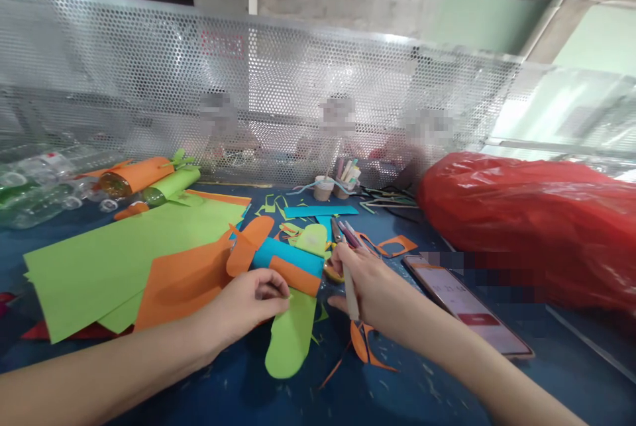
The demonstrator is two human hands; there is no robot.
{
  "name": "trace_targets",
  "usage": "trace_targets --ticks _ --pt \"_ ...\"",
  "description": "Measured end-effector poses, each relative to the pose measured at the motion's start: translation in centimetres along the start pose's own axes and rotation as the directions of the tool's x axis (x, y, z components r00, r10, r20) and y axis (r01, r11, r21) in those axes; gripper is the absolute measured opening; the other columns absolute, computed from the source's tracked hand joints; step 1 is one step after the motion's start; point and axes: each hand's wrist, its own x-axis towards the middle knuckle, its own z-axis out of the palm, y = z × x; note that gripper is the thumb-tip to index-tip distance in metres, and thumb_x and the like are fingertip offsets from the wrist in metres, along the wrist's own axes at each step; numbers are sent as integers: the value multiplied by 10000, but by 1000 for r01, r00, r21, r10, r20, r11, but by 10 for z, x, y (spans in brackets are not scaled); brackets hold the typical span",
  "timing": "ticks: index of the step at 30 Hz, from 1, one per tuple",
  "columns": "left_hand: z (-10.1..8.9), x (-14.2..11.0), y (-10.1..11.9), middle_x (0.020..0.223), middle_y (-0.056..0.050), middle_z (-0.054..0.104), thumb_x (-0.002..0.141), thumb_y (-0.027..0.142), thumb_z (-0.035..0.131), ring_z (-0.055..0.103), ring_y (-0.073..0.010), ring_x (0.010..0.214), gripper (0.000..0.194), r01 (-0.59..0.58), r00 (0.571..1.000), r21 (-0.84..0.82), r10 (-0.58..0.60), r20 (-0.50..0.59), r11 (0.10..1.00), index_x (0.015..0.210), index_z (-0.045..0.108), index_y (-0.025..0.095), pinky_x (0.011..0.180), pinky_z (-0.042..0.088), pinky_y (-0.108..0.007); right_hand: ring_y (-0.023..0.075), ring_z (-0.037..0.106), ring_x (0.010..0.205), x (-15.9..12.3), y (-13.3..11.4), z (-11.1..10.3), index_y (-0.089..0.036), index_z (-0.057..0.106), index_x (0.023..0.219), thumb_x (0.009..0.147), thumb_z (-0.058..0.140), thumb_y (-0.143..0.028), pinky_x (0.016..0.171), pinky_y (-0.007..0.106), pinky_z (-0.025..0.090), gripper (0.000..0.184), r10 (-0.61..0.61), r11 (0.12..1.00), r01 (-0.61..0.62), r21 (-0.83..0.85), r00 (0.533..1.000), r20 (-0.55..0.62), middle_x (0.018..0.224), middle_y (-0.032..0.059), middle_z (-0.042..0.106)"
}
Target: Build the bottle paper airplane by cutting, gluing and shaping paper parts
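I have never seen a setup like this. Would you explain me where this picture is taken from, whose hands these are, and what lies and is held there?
There is no robot here: a person works with two bare hands, and the one picture comes from a camera worn on their head. The left hand touches a blue-and-orange paper roll with a green paper wing. The right hand holds a slim, light-coloured tool; its kind is unclear. On the blue table lie green sheets, paper-wrapped bottles and a phone. A red plastic bag is at right.
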Motion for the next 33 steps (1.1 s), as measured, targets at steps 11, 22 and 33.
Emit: trace_targets --ticks 11,22,33 --pt "-5 7 5 1095 -68 729 872 255 611 680 -223 1012 230 -198 980 257 194 41 946 1081 673 180 920 515 -371 291 531 1271 24 25 24 -210 524 1022 808 562 -43 1160 562 211 275 -212 964 174 -203 959 -185 1182 140 681" --pt "6 -17 -5 1226 -85 676 895 226 502 632 -253 1113 368 -444 869 648 473 144 619 1243 612 180 978 501 -417 192 631 710 -2 -25 14 -230 510 801 992 362 -432 769 348 466 316 86 743 8 670 990 -108 658 16 666" --pt "5 -31 -12 1390 -198 514 959 258 463 641 -355 1056 371 -495 822 783 496 280 377 1304 574 183 831 557 -580 128 432 613 -1 -23 44 -222 442 742 799 552 -279 580 264 344 137 249 555 -195 809 966 62 647 -55 456"
